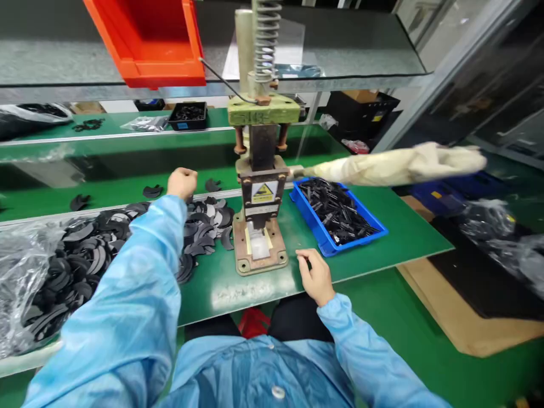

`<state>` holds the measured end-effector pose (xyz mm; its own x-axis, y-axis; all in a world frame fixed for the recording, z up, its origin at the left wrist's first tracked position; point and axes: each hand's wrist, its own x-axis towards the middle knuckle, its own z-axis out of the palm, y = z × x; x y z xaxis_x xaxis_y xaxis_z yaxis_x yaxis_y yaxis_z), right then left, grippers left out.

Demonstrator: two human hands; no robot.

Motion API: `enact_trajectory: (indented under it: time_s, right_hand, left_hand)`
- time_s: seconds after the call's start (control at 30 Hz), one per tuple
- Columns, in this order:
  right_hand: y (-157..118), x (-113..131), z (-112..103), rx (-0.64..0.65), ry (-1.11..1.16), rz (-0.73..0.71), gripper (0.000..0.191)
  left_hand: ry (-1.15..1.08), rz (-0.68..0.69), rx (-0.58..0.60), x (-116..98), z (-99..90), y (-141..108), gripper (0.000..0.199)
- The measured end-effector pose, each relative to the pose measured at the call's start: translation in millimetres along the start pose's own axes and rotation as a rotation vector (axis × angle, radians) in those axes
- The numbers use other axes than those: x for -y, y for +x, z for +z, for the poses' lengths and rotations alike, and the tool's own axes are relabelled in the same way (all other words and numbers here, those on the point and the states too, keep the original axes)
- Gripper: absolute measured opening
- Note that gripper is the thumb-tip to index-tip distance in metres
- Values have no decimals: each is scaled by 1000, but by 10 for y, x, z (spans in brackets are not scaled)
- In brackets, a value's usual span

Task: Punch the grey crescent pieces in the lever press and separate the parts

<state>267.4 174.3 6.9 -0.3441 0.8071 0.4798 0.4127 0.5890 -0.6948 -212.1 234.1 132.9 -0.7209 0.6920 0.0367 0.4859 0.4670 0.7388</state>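
Observation:
My left hand [182,182] is closed in a fist at the far side of a heap of black curved crescent-shaped pieces [91,249]; whatever it may hold is hidden. Close to the front edge of the green table, my right hand [315,276] has its fingers curled in, and I cannot make out anything between them. Between the hands stands a hand press [262,192] with a warning label and a spring on top. On its base lies a pale, clear block [259,245] under the ram. The press's cloth-wrapped lever [395,165] sticks out to the right.
Right of the press, a blue tray [318,231] holds many small black parts. A clear plastic bag [25,283] lies at the left. An orange-red bin [164,73] sits on the shelf above. Farther back is a black box [188,117] of small parts.

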Motion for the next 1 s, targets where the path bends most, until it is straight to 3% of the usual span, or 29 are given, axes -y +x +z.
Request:
enact_trajectory:
  time_s: [0.07, 0.17, 0.33, 0.43, 0.53, 0.63, 0.8, 1.0]
  right_hand:
    - [-32, 38, -5, 18, 10, -16, 29]
    - [-86, 99, -68, 59, 10, -46, 33]
    - [-32, 151, -431, 31, -49, -63, 33]
    - [206, 26, -780, -64, -154, -11, 29]
    - [563, -177, -1081, -102, -279, 36, 29]
    - [899, -320, -1204, 4, -381, 16, 34]
    - [1219, -375, -1101, 238, -520, -35, 34]
    - [1286, -371, -1076, 282, -636, -11, 23]
  left_hand:
    - [-93, 55, -111, 35, -92, -341, 37]
    - [-209, 166, -128, 223, -114, -1051, 55]
    - [-125, 300, 181, 787, 111, -2367, 50]
    - [-157, 282, 234, 1031, 305, -2856, 46]
    - [-175, 315, 187, 1121, 424, -3012, 39]
    - [-193, 313, 210, 1114, 467, -2991, 36]
    - [-181, 339, 255, 1096, 485, -2966, 36]
    - [-171, 340, 258, 1092, 477, -2997, 37]
